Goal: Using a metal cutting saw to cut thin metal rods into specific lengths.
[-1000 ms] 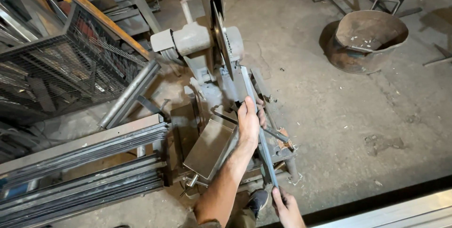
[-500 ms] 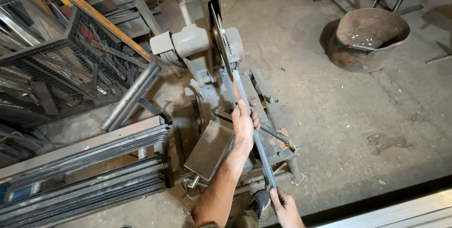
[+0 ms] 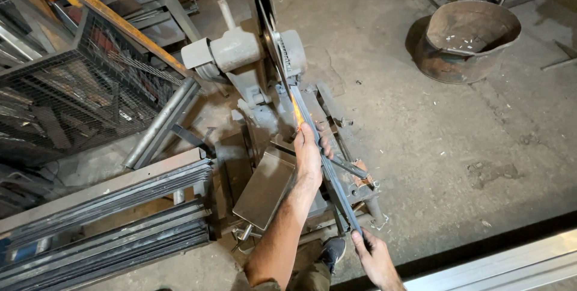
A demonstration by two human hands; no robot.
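A long grey steel bar (image 3: 327,168) runs from my right hand up to the wheel (image 3: 273,39) of a grey grinding machine (image 3: 240,51). Its far end touches the wheel and orange sparks (image 3: 296,112) fly there. My left hand (image 3: 309,153) grips the bar about midway, just below the sparks. My right hand (image 3: 372,258) holds the bar's near end at the bottom of the view. A flat metal plate (image 3: 264,189) sticks out from the machine's stand, under my left forearm.
A wire mesh cage (image 3: 72,87) with scrap stands at the left. Stacked steel profiles (image 3: 102,219) lie at the lower left. A rusty round metal tub (image 3: 466,39) sits on the concrete floor at the upper right. My shoe (image 3: 330,252) is by the stand's base.
The bar has been pushed forward until its tip meets the wheel, and sparks now appear. My left hand slid up along with it.
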